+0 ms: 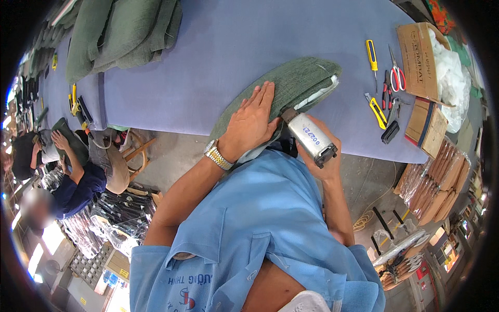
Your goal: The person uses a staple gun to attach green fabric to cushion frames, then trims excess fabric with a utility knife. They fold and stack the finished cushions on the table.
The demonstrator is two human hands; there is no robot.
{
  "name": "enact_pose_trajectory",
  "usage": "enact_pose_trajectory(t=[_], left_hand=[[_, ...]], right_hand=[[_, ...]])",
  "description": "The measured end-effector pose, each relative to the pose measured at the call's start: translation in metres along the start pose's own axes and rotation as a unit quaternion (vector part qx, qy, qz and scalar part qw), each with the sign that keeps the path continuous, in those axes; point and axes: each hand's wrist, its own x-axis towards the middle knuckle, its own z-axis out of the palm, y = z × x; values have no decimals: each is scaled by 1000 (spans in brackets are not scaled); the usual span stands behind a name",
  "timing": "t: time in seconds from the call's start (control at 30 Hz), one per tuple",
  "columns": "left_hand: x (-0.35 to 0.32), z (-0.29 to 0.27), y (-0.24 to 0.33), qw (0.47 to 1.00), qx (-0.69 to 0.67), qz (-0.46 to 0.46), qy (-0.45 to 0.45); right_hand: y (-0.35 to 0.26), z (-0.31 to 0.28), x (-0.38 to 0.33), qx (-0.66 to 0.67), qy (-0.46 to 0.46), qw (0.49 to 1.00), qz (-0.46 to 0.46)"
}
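Note:
A curved, padded piece covered in dark green fabric point(299, 75) lies at the near edge of the blue-covered table, slanting toward my body. Some white material shows along a fold at its right end. My left hand point(252, 122) rests flat on the fabric, fingers stretched out and thumb apart. In my right hand point(331, 148) is a silver pneumatic staple gun point(310, 136), gripped with the fingers wrapped round its handle, which is mostly hidden. The gun's dark nose meets the near side of the padded piece, close to my left thumb; whether it touches is hard to tell.
Right on the table point(208, 99) lie a yellow screwdriver point(371, 54), red-handled scissors point(397, 78), pliers point(386, 93) and a yellow utility knife point(376, 112), beside a cardboard box point(416, 62). Green padded pieces point(125, 36) are stacked far left. A co-worker point(78, 179) sits at left.

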Motion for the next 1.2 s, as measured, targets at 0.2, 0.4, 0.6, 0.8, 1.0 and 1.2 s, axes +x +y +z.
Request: enact_pose_trajectory(t=[0.2,0.4,0.6,0.8,1.0,1.2], left_hand=[[-2,2,3,1000,-8,-7,-6],[2,7,-1,1000,0,0,16],[0,-1,4,999,-18,-29,-26],[-2,9,3,1000,-2,-9,14],[4,8,0,999,-19,-34,7],[8,-20,-43,959,-231,117,-117]], right_hand=[[-6,0,0,0,-20,1000,21],[-6,9,1,10,-10,999,43],[-5,8,-11,-16,-3,1000,-11],[-11,9,-9,-18,-26,999,28],[-13,22,-4,-9,-14,999,35],[-6,18,-12,69,-10,994,88]])
